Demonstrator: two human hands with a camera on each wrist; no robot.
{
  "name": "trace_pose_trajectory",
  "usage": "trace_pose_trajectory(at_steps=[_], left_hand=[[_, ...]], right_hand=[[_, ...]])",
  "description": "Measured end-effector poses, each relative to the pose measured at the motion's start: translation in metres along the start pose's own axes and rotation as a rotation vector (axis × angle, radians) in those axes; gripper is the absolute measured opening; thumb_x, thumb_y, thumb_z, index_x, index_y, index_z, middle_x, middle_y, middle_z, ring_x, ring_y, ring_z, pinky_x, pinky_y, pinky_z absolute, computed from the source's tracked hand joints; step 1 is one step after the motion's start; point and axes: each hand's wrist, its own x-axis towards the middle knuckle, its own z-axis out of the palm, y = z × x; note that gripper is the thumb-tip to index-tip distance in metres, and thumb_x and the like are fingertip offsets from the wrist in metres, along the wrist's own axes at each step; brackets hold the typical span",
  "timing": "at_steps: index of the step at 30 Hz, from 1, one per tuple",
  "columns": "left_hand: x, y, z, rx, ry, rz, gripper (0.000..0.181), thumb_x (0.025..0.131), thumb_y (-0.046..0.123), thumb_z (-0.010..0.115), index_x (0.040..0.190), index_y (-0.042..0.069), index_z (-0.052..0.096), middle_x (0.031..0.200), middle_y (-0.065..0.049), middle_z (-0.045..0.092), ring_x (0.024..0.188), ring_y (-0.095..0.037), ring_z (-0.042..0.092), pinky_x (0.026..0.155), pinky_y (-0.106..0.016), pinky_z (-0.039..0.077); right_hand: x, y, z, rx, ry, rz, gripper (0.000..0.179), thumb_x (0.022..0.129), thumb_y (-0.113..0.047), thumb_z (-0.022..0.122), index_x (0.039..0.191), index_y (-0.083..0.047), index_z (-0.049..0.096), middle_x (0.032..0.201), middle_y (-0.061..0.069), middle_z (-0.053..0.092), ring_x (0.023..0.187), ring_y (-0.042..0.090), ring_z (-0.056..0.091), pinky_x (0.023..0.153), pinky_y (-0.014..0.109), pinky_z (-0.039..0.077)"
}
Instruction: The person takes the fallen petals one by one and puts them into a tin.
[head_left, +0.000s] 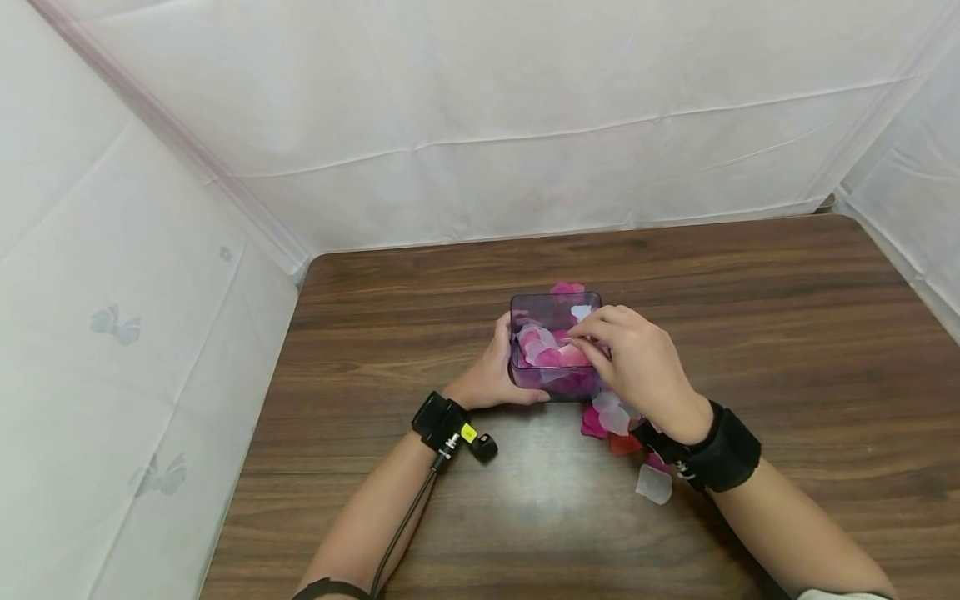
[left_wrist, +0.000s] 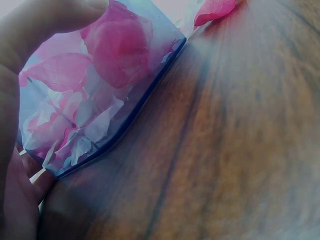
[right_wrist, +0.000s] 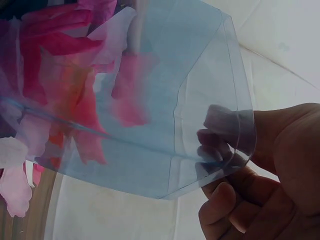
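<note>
A see-through purple plastic box (head_left: pixel 555 385) full of pink, white and magenta petals (head_left: pixel 542 346) is gripped by my left hand (head_left: pixel 491 367) around its left side, thumb along the near wall. In the left wrist view the petals (left_wrist: pixel 117 50) show through the wall. My right hand (head_left: pixel 637 358) reaches over the right rim, thumb and index fingertips close together above the petals. Through the clear plastic (right_wrist: pixel 150 165) in the right wrist view, some right fingertips (right_wrist: pixel 220 122) appear; other fingers curl outside. Whether they pinch a petal cannot be told.
Loose petals (head_left: pixel 613 414) in white, magenta and red lie on the wooden table (head_left: pixel 390 333) beside the box, partly under my right wrist. One magenta petal (head_left: pixel 567 287) lies behind it. White sheeting (head_left: pixel 450 192) walls the table's back and sides.
</note>
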Motion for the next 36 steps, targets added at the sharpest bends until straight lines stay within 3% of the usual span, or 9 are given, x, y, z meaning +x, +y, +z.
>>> trace_pose_trajectory(at_steps=[12, 20, 24, 31, 36], left_hand=[[0.0, 0.002, 0.001, -0.002, -0.007, -0.018, 0.114, 0.067, 0.006, 0.092, 0.148, -0.004, 0.012, 0.145, -0.022, 0.036, 0.135, -0.033, 0.039, 0.115, -0.046, 0.031], [0.0, 0.004, 0.0, -0.001, -0.008, -0.018, 0.113, 0.068, 0.005, 0.092, 0.147, -0.004, 0.012, 0.145, -0.022, 0.035, 0.134, -0.033, 0.04, 0.114, -0.048, 0.031], [0.0, 0.004, 0.0, 0.004, -0.007, -0.031, 0.113, 0.068, 0.006, 0.092, 0.147, -0.003, 0.012, 0.145, -0.021, 0.035, 0.133, -0.032, 0.04, 0.114, -0.046, 0.032], [0.0, 0.001, 0.0, 0.0, -0.002, -0.032, 0.114, 0.068, 0.006, 0.092, 0.148, -0.002, 0.011, 0.144, -0.021, 0.035, 0.133, -0.03, 0.04, 0.114, -0.046, 0.032], [0.0, 0.002, 0.001, 0.005, -0.006, -0.037, 0.115, 0.068, 0.007, 0.092, 0.149, -0.002, 0.011, 0.144, -0.02, 0.034, 0.134, -0.029, 0.039, 0.115, -0.045, 0.031]], right_hand=[[0.001, 0.016, -0.013, 0.012, 0.093, 0.041, 0.014, 0.083, -0.002, 0.081, 0.096, -0.004, 0.077, 0.091, 0.007, 0.069, 0.073, 0.016, 0.054, 0.06, 0.033, 0.046], [0.003, 0.043, -0.023, -0.011, 0.09, 0.148, 0.01, 0.089, -0.003, 0.076, 0.098, -0.003, 0.077, 0.094, 0.011, 0.07, 0.072, 0.022, 0.058, 0.064, 0.035, 0.042], [0.0, 0.064, -0.019, -0.016, 0.04, 0.221, 0.009, 0.092, -0.004, 0.073, 0.099, -0.002, 0.077, 0.096, 0.015, 0.07, 0.072, 0.025, 0.059, 0.063, 0.038, 0.042], [-0.008, 0.098, 0.005, 0.0, -0.166, 0.353, 0.013, 0.094, -0.01, 0.071, 0.102, 0.0, 0.075, 0.095, 0.019, 0.069, 0.074, 0.028, 0.059, 0.063, 0.043, 0.048], [-0.013, 0.11, 0.016, 0.019, -0.249, 0.414, 0.021, 0.097, -0.017, 0.069, 0.104, 0.001, 0.076, 0.091, 0.017, 0.071, 0.071, 0.026, 0.058, 0.062, 0.041, 0.048]])
